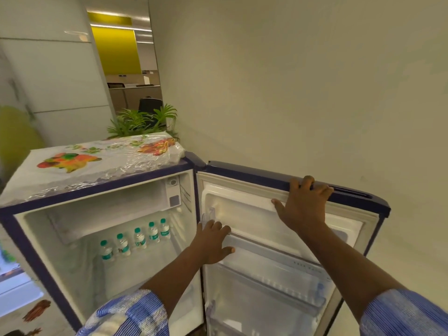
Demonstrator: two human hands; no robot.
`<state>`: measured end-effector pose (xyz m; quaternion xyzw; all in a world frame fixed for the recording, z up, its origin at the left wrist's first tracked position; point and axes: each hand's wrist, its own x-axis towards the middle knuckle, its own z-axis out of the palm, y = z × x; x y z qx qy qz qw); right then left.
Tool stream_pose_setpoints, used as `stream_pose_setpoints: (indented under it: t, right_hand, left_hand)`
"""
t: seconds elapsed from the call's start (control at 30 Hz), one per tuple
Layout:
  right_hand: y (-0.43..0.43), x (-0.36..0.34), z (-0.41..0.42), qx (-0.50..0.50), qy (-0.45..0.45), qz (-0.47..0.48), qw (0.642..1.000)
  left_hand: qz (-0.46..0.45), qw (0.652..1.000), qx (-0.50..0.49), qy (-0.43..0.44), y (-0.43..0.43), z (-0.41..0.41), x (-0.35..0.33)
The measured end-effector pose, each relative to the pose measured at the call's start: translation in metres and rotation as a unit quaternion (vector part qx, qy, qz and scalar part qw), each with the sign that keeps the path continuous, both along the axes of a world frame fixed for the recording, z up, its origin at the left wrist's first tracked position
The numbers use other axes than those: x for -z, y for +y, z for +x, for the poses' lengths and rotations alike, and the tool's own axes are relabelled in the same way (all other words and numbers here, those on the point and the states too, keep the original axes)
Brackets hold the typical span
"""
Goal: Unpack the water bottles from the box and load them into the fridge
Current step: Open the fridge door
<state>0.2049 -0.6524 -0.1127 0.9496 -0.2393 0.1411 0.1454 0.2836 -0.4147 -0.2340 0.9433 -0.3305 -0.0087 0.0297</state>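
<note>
A small dark-blue fridge (14, 229) stands with its door (254, 170) swung wide to the right. Several water bottles (138, 238) with green caps stand in a diagonal row on the upper shelf inside. My right hand (305, 202) grips the top edge of the door, fingers curled over it. My left hand (213, 241) rests with fingers spread on the inner lining of the door, at a door shelf near the hinge side. No box is in view.
A flowered plastic sheet (97, 163) covers the fridge top. A green potted plant (143, 122) stands behind it, beside a plain wall (291, 81). The door racks (278, 287) hold nothing. A doorway at the back opens onto an office.
</note>
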Motion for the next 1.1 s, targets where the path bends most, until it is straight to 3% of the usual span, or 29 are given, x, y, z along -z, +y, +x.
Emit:
stream_pose_setpoints:
  t: [1.1]
  right_hand:
    - [-0.077, 0.021, 0.027, -0.151, -0.049, -0.019, 0.987]
  left_hand:
    - [-0.028, 0.987, -0.154, -0.028, -0.066, -0.008, 0.026]
